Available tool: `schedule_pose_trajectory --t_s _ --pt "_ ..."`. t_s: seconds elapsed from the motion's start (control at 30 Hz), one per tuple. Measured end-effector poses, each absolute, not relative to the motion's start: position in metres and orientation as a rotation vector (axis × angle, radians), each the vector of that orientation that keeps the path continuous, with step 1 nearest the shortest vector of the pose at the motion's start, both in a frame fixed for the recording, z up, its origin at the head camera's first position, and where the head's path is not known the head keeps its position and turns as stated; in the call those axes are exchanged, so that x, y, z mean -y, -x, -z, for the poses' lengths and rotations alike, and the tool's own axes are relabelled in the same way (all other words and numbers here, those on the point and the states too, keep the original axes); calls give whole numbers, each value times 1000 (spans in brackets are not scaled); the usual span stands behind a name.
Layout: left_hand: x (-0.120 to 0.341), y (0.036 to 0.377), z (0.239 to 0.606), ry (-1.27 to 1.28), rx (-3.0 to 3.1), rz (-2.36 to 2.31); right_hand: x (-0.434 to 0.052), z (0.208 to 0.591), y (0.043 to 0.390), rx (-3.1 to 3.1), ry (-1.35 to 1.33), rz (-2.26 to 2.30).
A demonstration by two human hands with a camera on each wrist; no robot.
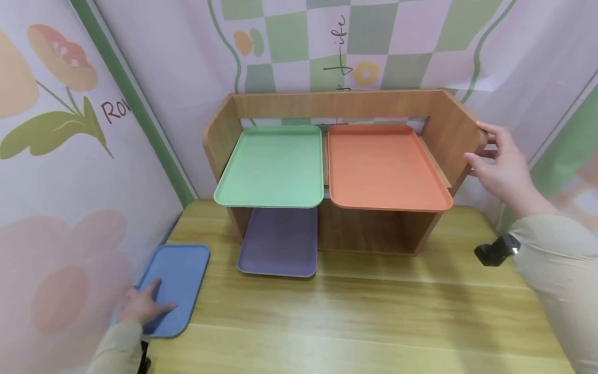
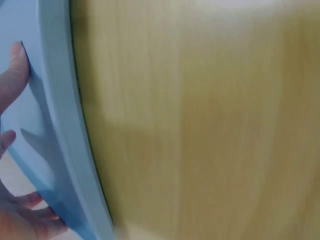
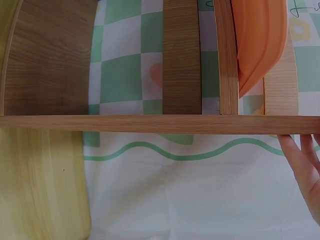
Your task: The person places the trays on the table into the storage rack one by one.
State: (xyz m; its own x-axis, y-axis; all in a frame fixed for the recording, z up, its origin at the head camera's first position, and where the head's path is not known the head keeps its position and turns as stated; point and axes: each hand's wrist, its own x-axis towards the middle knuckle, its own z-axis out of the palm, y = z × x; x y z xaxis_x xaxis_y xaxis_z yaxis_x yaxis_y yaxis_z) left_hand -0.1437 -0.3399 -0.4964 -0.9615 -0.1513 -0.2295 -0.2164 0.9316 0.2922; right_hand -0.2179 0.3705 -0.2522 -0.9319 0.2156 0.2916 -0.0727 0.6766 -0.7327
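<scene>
At the lower left of the head view, my left hand (image 1: 142, 306) is over a blue tray (image 1: 179, 278) that lies on the table by the wall. Its thumb and index finger are spread above the tray's surface, and in the left wrist view the other fingers (image 2: 47, 227) are along the tray's far edge. My right hand (image 1: 506, 169) grips the upper right side panel of a wooden shelf (image 1: 455, 137). On the shelf's upper level lie a green tray (image 1: 275, 166) and an orange tray (image 1: 385, 166), side by side. A purple tray (image 1: 282, 241) is in the lower left compartment.
All three trays on the shelf stick out past its front. The wooden table (image 1: 355, 322) extends in front of the shelf. A patterned cloth wall (image 1: 303, 47) stands behind, another printed wall (image 1: 56, 182) on the left. A black wrist camera (image 1: 497, 250) is on my right sleeve.
</scene>
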Motion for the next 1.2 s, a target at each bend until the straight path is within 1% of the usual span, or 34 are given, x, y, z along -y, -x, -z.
schedule_pose_trajectory --t_s 0.37,0.57,0.77,0.93,1.2 --pt "292 160 506 273 -2962 -500 -370 252 218 2545 116 -1113" --pt "271 165 512 266 -2995 -549 -370 252 218 2560 116 -1101" --pt "255 165 509 263 -2990 -584 -369 251 218 2564 103 -1094" --pt "258 165 510 219 -2982 -559 -368 250 218 2561 103 -1100" --pt "286 161 503 86 -3025 -628 -367 250 217 2562 109 -1115"
